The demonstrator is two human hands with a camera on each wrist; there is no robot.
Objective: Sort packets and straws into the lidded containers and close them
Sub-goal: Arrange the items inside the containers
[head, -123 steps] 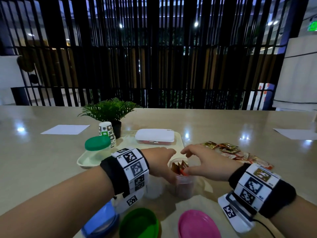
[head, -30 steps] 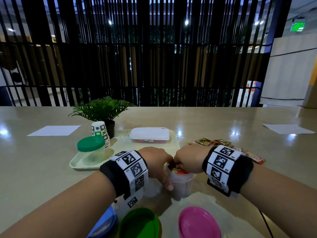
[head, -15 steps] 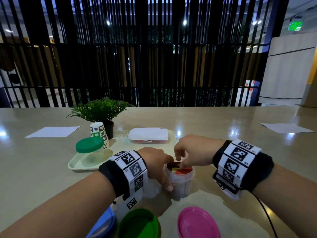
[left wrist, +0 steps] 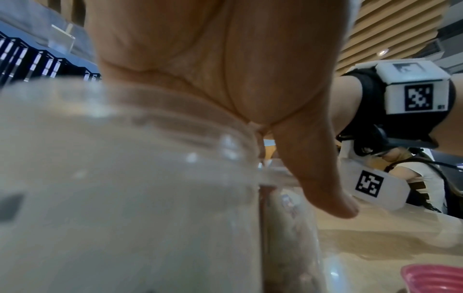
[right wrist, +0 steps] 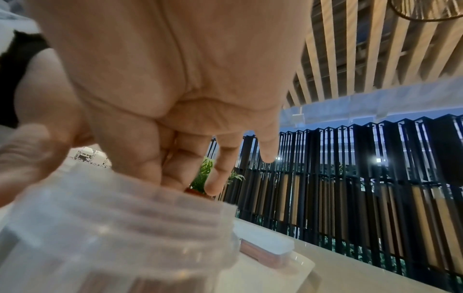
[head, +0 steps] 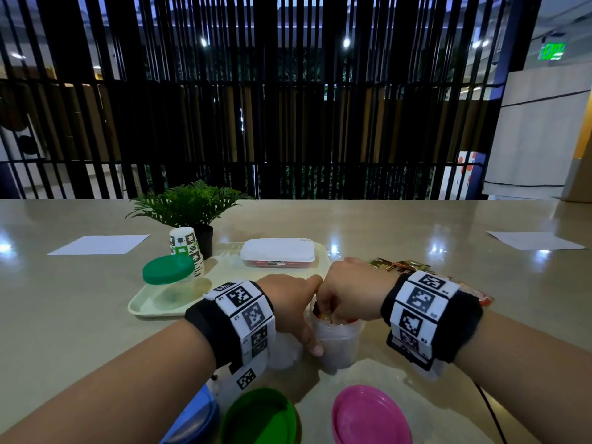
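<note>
Right hand [head: 349,294] fingers down in jar [head: 336,346] mouth, pushing packets [head: 325,316], grip unclear | left hand [head: 290,307] wraps jar on bench [head: 416,225] | jar light, thin, tippy: hold wall | packets soft, slick: pinch edges | pink lid [head: 370,416] near

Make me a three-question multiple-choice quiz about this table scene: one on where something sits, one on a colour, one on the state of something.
1. Where is the flat white-lidded box?
A. on the pale tray
B. on the sheet of paper
C. in the person's lap

2. What colour is the loose lid nearest the right arm?
A. yellow
B. pink
C. white

3. The clear jar between the hands is
A. capped
B. tipped over
C. open and upright

Answers: 1 A, the box rests on the tray beside the green-lidded jar. 2 B, it lies pink beside a green lid. 3 C, the right hand reaches into its open mouth while the left hand steadies it.
</note>
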